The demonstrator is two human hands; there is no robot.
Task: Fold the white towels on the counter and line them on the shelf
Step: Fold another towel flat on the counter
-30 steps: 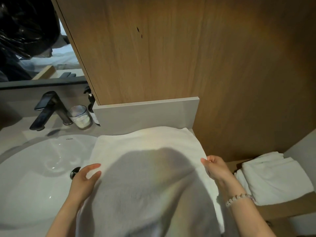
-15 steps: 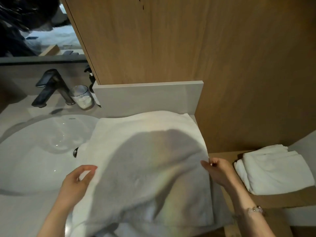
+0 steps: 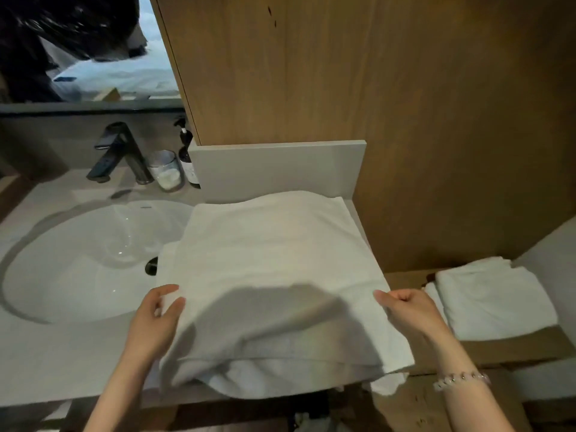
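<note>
Grey counter (image 3: 62, 363), one white towel (image 3: 268, 263) pinched by both hands, left (image 3: 154, 322), right (image 3: 411, 313), two folded towels (image 3: 492, 300) shelved.

Soft terry cloth towel (image 3: 271, 260), glossy ceramic sink (image 3: 78, 260), matt wood panel (image 3: 405, 104).

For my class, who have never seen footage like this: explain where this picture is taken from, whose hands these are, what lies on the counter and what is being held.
There is no machine here. One camera is worn on a person's head, looking down at their own bare hands. The left hand and right hand each pinch a side edge of a large white towel spread on the grey counter, beside a white sink. Behind the sink stand a dark faucet, a glass and a pump bottle. To the right, on a lower wooden shelf, lie folded white towels.
</note>
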